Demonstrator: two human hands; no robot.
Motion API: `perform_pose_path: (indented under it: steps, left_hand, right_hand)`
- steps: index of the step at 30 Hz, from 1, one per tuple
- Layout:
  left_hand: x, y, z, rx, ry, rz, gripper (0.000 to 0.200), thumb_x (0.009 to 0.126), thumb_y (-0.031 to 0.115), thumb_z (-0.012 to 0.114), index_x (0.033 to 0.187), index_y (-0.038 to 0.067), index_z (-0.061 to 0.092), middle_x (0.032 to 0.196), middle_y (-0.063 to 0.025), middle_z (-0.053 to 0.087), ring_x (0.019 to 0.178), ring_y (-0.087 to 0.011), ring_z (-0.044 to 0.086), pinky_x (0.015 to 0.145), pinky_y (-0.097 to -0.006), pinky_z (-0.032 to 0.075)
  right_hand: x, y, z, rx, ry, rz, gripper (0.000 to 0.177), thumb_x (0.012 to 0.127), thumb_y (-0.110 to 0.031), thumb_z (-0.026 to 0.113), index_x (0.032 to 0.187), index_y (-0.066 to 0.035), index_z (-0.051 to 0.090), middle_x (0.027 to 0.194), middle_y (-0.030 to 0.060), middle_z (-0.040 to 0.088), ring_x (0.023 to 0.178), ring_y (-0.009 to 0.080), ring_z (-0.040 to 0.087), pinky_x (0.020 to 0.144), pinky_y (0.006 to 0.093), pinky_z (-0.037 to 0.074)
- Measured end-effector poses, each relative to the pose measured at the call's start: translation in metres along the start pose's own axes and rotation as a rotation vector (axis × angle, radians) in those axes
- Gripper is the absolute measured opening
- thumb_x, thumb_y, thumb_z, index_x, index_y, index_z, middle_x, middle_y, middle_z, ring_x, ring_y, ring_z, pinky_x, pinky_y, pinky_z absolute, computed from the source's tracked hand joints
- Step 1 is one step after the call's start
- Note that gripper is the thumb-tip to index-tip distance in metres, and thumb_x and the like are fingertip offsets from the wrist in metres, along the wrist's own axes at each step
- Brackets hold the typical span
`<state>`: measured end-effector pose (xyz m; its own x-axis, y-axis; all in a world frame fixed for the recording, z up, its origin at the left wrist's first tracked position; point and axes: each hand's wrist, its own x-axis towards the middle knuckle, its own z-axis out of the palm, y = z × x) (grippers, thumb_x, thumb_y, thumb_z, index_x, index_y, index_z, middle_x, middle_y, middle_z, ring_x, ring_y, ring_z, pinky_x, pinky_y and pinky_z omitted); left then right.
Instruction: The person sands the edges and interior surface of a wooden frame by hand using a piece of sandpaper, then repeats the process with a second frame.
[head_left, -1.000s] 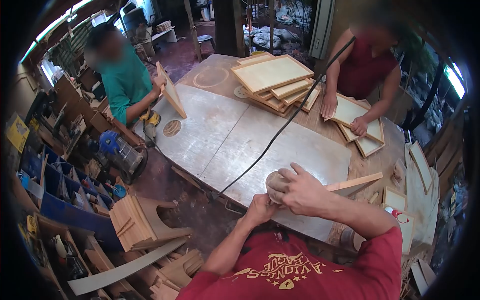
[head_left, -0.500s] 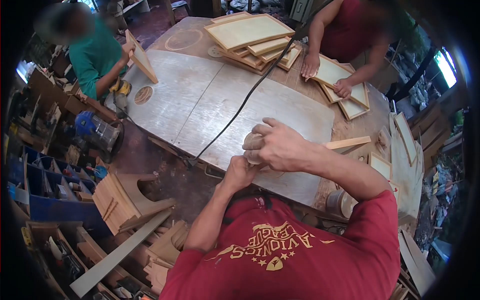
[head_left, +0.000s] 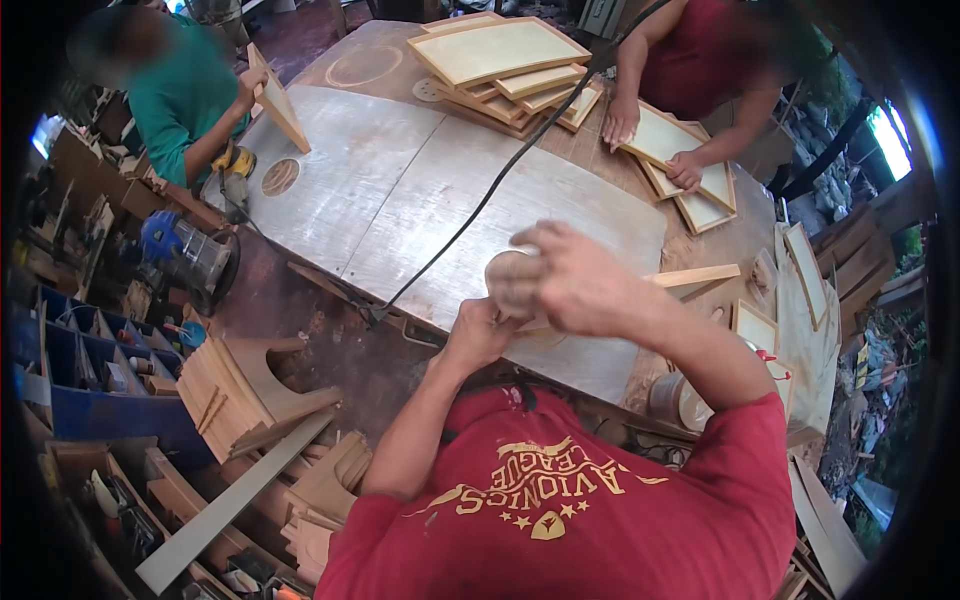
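Note:
A round tan thing point(head_left: 512, 283), perhaps a sanding disc or a lid, is between my hands above the near edge of the table. My left hand point(head_left: 480, 332) is closed at its lower side, with the thumb up against it. My right hand point(head_left: 580, 275) is curled around its right side, and is smeared by motion. What lies under the right palm is hidden. Just to the right of my right hand, a wooden strip point(head_left: 697, 275) sticks out across the tabletop.
A pale-topped table point(head_left: 350, 190) bears stacked framed panels point(head_left: 500, 50). A black cable point(head_left: 470, 215) crosses the view. At left, a person in green holds a panel point(head_left: 278, 98) near a yellow sander point(head_left: 235, 162). A person in red handles panels point(head_left: 665, 140). A container point(head_left: 680, 400) sits by my elbow.
My right hand's fingers have lifted and shifted, baring more of the round tan thing. My left hand has moved slightly up. The co-worker's panel at left has shifted a little in view.

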<state>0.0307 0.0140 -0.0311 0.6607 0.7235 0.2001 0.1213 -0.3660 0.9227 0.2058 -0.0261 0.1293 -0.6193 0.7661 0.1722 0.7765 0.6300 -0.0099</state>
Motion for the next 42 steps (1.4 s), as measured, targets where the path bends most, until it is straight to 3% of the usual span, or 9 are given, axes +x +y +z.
perform_pose_path:
  steps: [3,6,9,12,25,28,35,37,42]
  left_hand:
    - [-0.001,-0.007,0.004,-0.061,0.047,0.161,0.016,0.091,0.013,0.078,0.101,0.001,0.075,0.081,-0.0194,0.074,0.074,-0.03,0.076,0.066,-0.0385,0.057]
    - [0.002,0.019,-0.001,-0.101,0.017,-0.013,0.017,0.09,0.014,0.079,0.098,0.0,0.075,0.083,-0.0195,0.075,0.076,-0.0294,0.077,0.068,-0.0376,0.058]
    - [-0.002,0.014,-0.001,-0.035,0.066,0.111,0.016,0.09,0.013,0.079,0.1,0.001,0.075,0.081,-0.0201,0.074,0.075,-0.0316,0.076,0.066,-0.0371,0.057]
    - [-0.001,0.003,-0.001,0.04,-0.009,0.016,0.017,0.091,0.013,0.079,0.102,0.001,0.073,0.077,-0.0215,0.071,0.073,-0.0343,0.075,0.064,-0.0378,0.055]
    - [-0.002,-0.007,0.002,0.018,-0.067,-0.024,0.022,0.093,0.016,0.077,0.107,0.0,0.073,0.084,-0.0213,0.074,0.078,-0.0289,0.077,0.067,-0.0393,0.055]
    - [-0.003,0.005,0.001,-0.101,0.017,0.083,0.02,0.088,0.015,0.08,0.102,0.003,0.071,0.081,-0.022,0.069,0.076,-0.041,0.071,0.064,-0.0436,0.054]
    - [-0.003,-0.001,-0.004,-0.017,-0.031,-0.047,0.023,0.092,0.012,0.075,0.112,0.002,0.073,0.089,-0.0194,0.076,0.081,-0.0211,0.076,0.073,-0.0377,0.057]
    - [-0.005,0.009,-0.026,-0.048,-0.012,-0.109,0.024,0.091,0.009,0.075,0.114,0.002,0.073,0.091,-0.016,0.077,0.085,-0.0154,0.072,0.076,-0.0364,0.057]
    - [-0.01,0.001,-0.069,-0.079,0.045,-0.188,0.02,0.091,0.003,0.077,0.109,-0.003,0.073,0.093,-0.0063,0.077,0.087,-0.0102,0.067,0.079,-0.0285,0.055]
  right_hand:
    - [-0.003,0.004,0.015,0.021,-0.034,-0.016,0.035,0.08,-0.013,0.066,0.113,-0.015,0.079,0.122,0.0015,0.075,0.121,0.0321,0.063,0.105,0.0447,0.048]
    - [0.0,0.014,0.007,0.004,-0.037,0.037,0.03,0.077,-0.017,0.072,0.106,-0.014,0.079,0.119,-0.0004,0.076,0.119,0.0322,0.064,0.104,0.0465,0.049]
    - [0.003,0.002,-0.003,0.035,0.005,-0.071,0.026,0.078,-0.021,0.074,0.103,-0.015,0.079,0.117,-0.0034,0.076,0.121,0.0311,0.063,0.103,0.0465,0.049]
    - [0.006,0.01,0.005,0.048,-0.159,-0.006,0.023,0.078,-0.019,0.072,0.1,-0.015,0.079,0.118,-0.0035,0.076,0.122,0.0303,0.061,0.104,0.0454,0.048]
    - [0.009,0.013,0.003,-0.026,-0.088,-0.031,0.03,0.072,-0.007,0.07,0.099,-0.017,0.079,0.123,-0.0008,0.073,0.118,0.0321,0.061,0.097,0.0454,0.053]
    - [0.006,0.031,-0.002,-0.181,0.0,0.086,0.035,0.073,-0.002,0.067,0.102,-0.016,0.079,0.122,0.0001,0.073,0.115,0.0307,0.063,0.093,0.0415,0.055]
    - [-0.046,0.016,0.002,0.089,0.311,0.491,0.049,0.07,0.005,0.064,0.115,-0.011,0.076,0.122,0.0071,0.072,0.107,0.0305,0.063,0.093,0.0423,0.053]
    - [-0.073,0.007,0.011,0.105,0.285,0.601,0.06,0.073,0.012,0.06,0.128,-0.01,0.07,0.135,0.0118,0.065,0.117,0.0335,0.062,0.103,0.0415,0.053]
    - [-0.092,-0.036,0.042,-0.028,0.226,0.549,0.057,0.083,-0.008,0.064,0.14,-0.012,0.061,0.141,0.0123,0.059,0.129,0.0349,0.054,0.117,0.0576,0.036]
